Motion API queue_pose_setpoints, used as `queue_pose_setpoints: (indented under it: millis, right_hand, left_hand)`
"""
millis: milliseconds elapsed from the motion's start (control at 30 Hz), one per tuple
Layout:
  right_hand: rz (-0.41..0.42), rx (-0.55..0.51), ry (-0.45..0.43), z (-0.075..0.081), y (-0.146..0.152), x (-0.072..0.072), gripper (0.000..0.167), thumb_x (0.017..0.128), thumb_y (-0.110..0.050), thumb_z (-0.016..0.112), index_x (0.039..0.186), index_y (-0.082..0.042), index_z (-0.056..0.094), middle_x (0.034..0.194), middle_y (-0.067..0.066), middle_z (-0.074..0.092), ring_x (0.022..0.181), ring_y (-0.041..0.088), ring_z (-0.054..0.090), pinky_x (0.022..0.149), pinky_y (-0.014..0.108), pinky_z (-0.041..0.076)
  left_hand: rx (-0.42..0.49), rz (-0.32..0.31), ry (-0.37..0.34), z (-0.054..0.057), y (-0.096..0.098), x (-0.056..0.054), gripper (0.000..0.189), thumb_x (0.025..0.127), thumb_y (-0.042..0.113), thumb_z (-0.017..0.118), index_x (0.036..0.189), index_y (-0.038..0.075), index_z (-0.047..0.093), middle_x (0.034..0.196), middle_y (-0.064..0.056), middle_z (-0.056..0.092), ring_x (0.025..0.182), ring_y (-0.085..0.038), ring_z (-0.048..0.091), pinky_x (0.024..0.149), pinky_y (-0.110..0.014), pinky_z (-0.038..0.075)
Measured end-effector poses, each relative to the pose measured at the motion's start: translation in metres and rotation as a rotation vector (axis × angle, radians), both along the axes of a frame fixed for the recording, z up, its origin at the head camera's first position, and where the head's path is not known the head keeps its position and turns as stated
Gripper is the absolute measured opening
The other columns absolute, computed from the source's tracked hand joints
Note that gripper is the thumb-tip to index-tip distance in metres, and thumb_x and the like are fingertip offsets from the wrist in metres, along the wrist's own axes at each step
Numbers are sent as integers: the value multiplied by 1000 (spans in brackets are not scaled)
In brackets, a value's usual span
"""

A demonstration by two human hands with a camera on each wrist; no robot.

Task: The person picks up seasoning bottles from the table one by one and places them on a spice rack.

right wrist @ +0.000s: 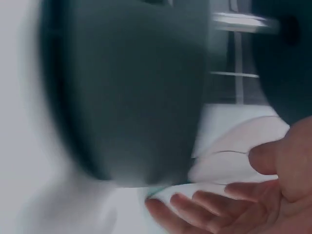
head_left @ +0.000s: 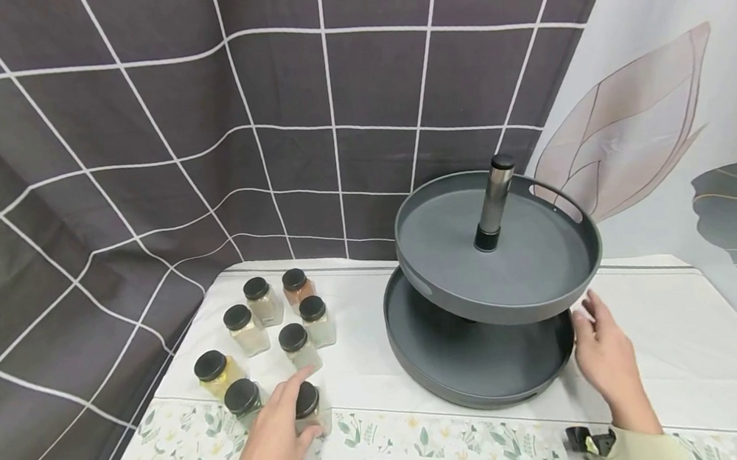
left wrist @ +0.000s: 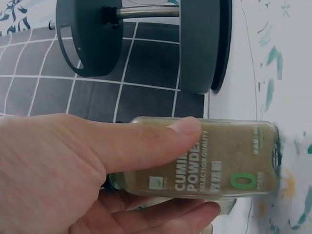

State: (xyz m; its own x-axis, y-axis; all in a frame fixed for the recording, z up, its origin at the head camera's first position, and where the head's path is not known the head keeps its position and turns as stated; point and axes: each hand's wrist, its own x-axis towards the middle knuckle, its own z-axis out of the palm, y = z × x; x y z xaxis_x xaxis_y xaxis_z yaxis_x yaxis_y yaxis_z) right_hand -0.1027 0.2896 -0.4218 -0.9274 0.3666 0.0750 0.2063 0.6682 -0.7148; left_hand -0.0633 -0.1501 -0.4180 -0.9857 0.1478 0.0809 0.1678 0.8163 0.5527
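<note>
My left hand (head_left: 270,441) grips a glass spice jar (left wrist: 243,158) with a black lid, its thumb laid across the front. The label reads cumin powder, and brown powder fills the glass. Beside the right rim of a dark grey two-tier round tray (head_left: 446,382) is my right hand (head_left: 610,356), holding nothing, its fingers loosely spread. A metal post (head_left: 494,207) with a black cap rises from the upper tier (head_left: 444,252), which has cut-out handles. Both tiers carry nothing on their visible surfaces.
Several more black-lidded jars stand left of the tray, among them a yellow one (head_left: 219,375), a reddish one (head_left: 297,290) and a pale one (head_left: 247,332). A floral cloth (head_left: 184,455) covers the table front. Behind hangs a dark grid-patterned curtain (head_left: 281,83).
</note>
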Motion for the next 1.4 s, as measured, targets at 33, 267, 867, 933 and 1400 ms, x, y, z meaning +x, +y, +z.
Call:
queue_pose_setpoints:
  millis: [33,267,867,933,1400]
  right_hand:
    - [-15,-8,31,6,2,-1,57,110,-25,25,159,2,13,155,33,30,128,56,45,102,66,39]
    - [-31,-34,144,49,9,-11,58,110,-33,22,162,-7,14,159,25,30,117,54,56,73,19,57]
    - [119,-422,284,94,15,-31,56,109,-40,33,160,-17,28,161,16,32,134,12,47,74,8,52]
    - [155,-563,316,94,15,-33,57,108,-39,40,159,-16,31,163,12,28,139,14,42,75,9,52]
    - [134,-938,416,90,7,-39,50,102,-19,60,150,-12,48,164,4,26,113,4,61,81,13,53]
  left_hand:
    - [5,4,-3,-1,0,0,84,73,3,86,147,12,47,127,-14,62,110,-36,66,92,-50,55]
    - [33,25,-36,-8,-5,0,86,73,3,85,147,9,42,128,-22,63,113,-41,64,94,-56,52]
    - [152,35,-10,-2,-7,-1,73,82,19,82,142,9,43,105,-7,69,81,-7,64,74,-33,55]
    - [141,33,22,1,-6,0,75,83,19,81,145,10,40,112,-11,68,88,-14,67,78,-38,56]
    - [117,-12,192,30,-7,5,84,82,16,84,152,25,39,143,-11,56,109,-21,64,80,-38,58]
